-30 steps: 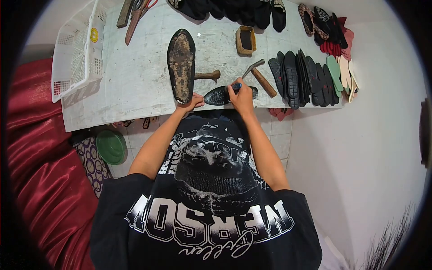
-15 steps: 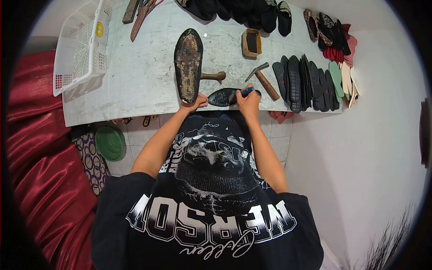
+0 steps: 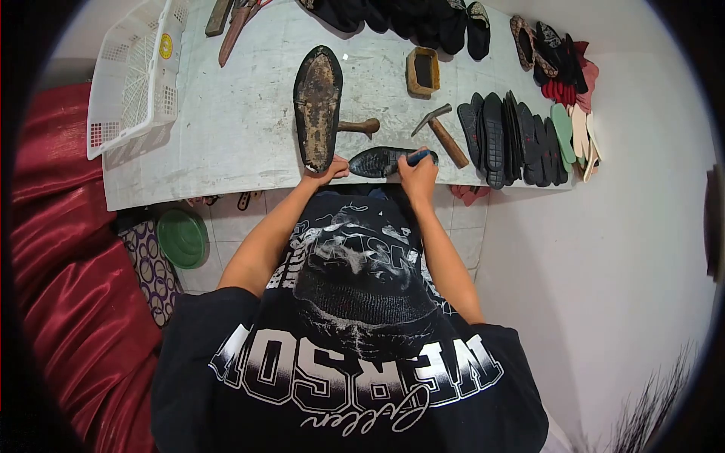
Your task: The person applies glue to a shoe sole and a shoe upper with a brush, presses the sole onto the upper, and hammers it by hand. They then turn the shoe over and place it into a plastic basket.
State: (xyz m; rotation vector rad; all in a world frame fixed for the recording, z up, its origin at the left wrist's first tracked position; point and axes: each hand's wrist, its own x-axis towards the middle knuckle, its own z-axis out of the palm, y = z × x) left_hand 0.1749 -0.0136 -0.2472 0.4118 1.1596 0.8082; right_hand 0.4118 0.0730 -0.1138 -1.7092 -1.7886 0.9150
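A black shoe sole [image 3: 368,162] lies near the table's front edge with its textured face up. My left hand [image 3: 331,172] is closed at the sole's left tip, its fingers pinching there. Over the sole's right half, my right hand [image 3: 418,175] is wrapped round a blue-handled tool [image 3: 418,156]; its working end is hidden or too small to make out. Just above my left hand a larger black shoe [image 3: 317,109] rests bottom up, showing a worn, brownish underside. To its right a brown wooden-looking handle [image 3: 359,126] sticks out.
A hammer [image 3: 442,136] lies right of the sole, with a small open container [image 3: 423,73] behind it. Rows of black soles [image 3: 495,140] stand at the right. A white plastic basket [image 3: 136,83] is at the left; black shoes [image 3: 393,23] and tools [image 3: 238,30] lie at the back.
My right hand has shifted slightly over the sole, and the blue-handled tool lies at a flatter angle. My left hand stays at the sole's tip.
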